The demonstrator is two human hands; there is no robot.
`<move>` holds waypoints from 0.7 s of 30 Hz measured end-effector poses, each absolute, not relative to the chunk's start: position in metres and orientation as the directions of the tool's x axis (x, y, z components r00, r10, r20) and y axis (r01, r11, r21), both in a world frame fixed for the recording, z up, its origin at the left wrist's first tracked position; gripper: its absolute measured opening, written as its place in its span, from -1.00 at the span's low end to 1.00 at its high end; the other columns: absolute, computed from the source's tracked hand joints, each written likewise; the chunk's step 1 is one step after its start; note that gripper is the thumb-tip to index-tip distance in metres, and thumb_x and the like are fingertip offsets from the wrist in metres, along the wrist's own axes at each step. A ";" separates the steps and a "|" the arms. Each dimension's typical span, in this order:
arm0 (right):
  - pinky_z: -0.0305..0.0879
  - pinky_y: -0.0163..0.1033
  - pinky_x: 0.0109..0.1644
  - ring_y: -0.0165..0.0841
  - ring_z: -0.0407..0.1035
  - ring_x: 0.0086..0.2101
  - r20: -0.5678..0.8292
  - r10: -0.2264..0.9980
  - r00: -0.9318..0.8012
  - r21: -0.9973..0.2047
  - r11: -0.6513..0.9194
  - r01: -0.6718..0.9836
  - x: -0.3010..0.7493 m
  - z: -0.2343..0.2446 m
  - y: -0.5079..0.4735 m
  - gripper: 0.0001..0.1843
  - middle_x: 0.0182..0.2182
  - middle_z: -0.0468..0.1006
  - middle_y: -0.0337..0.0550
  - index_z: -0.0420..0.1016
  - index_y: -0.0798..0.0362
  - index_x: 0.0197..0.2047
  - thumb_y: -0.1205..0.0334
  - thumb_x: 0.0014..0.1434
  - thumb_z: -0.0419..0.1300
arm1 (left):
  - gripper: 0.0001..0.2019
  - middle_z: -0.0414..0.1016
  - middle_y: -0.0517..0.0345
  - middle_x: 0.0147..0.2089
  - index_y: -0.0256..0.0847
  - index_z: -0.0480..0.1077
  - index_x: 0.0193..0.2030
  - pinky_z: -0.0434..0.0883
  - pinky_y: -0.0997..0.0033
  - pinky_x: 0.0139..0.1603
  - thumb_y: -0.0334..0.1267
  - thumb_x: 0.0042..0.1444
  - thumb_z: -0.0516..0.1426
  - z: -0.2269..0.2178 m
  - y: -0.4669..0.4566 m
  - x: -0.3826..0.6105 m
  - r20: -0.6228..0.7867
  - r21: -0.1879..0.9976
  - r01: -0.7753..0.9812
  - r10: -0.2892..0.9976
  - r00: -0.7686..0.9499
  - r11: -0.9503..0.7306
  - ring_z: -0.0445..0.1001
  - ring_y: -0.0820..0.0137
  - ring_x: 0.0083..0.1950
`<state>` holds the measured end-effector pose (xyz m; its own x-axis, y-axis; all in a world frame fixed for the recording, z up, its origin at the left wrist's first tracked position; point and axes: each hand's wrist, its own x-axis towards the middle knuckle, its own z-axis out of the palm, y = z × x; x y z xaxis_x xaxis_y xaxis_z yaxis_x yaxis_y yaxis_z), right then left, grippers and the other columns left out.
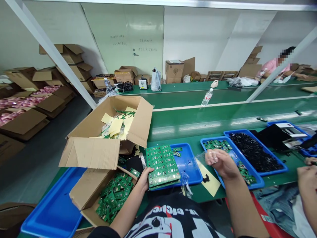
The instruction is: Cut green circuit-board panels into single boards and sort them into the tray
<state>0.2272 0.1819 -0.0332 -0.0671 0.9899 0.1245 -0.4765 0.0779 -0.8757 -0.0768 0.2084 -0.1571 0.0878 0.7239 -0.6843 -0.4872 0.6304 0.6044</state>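
Note:
My left hand (145,177) grips the near left corner of a stack of green circuit board panels (162,163) that rests on the left end of a blue tray (189,165). My right hand (219,162) is raised over the bench, fingers closed on a crumpled clear plastic wrapper (210,155). A yellow paper sheet (210,183) with a small black piece on it lies below that hand. Another clear wrapper (185,181) hangs at the tray's front edge.
An open cardboard box (109,132) of yellow sheets and green strips stands at left, above a lower box of green boards (115,196). Blue trays hold small boards (218,144) and black parts (255,152). A co-worker's hands (308,175) are at right. A water bottle (207,97) stands on the conveyor.

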 end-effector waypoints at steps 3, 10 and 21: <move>0.10 -0.32 -0.58 -0.43 0.23 -0.64 0.327 0.941 -0.081 -0.857 0.259 -0.445 0.240 -0.004 0.160 -0.72 -0.69 0.28 -0.25 0.33 0.02 -0.65 0.21 0.06 0.09 | -0.66 0.52 0.05 -0.41 -0.27 0.33 -0.21 0.44 0.23 -0.29 -0.41 -0.23 0.14 -0.168 0.215 -0.074 -0.684 0.620 -0.474 0.727 0.063 0.625 0.52 0.24 -0.38; 0.22 -0.39 -0.57 -0.47 0.32 -0.66 0.608 0.644 -0.465 -0.789 0.421 -0.448 0.250 0.037 0.130 -0.77 -0.70 0.35 -0.28 0.40 -0.03 -0.51 0.18 0.12 0.02 | -0.68 0.49 0.14 -0.48 -0.25 0.33 -0.26 0.44 0.30 -0.36 -0.47 -0.26 0.15 -0.187 0.230 -0.071 -0.672 0.664 -0.427 0.741 0.020 0.614 0.49 0.32 -0.47; 0.26 -0.14 -0.29 -0.12 0.42 -0.31 -0.611 0.789 0.066 -0.412 -0.388 0.825 0.193 -0.139 0.141 -0.62 -0.36 0.50 0.13 0.37 0.18 -0.37 -0.03 0.04 0.08 | -0.65 0.49 0.08 -0.43 -0.30 0.31 -0.22 0.42 0.25 -0.24 -0.43 -0.24 0.18 -0.195 0.241 -0.066 -0.675 0.682 -0.356 0.737 0.029 0.639 0.50 0.28 -0.39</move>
<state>0.1925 0.1407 -0.1386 0.0662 0.7888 -0.6111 0.8246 -0.3881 -0.4116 -0.0664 0.2413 -0.1949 0.0286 0.7368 -0.6755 -0.3557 0.6390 0.6820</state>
